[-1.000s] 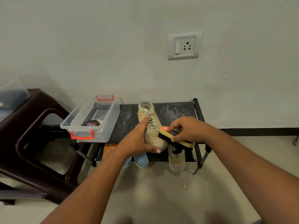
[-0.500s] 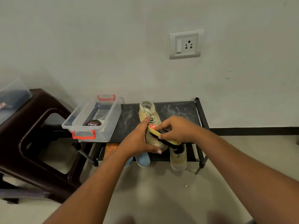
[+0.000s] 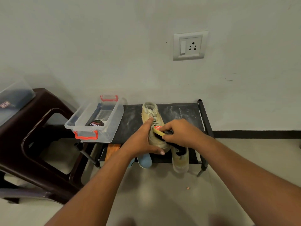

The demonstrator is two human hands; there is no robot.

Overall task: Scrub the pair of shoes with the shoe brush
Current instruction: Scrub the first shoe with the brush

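step: scrubbing the first shoe (image 3: 151, 111), centre frame, on top of the rack (image 3: 182, 111)
left hand (image 3: 141, 141): I clasp that shoe's side and toe, steadying it
right hand (image 3: 180, 136): I grip the shoe brush (image 3: 158, 130), bristles on the upper
second shoe (image 3: 180, 159): lower shelf, just below, looks unscrubbed
next: probably short strokes along the upper, with a firm left hold

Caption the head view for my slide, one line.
Left hand steadies a beige shoe on the black rack while the right hand holds a yellow shoe brush against it.
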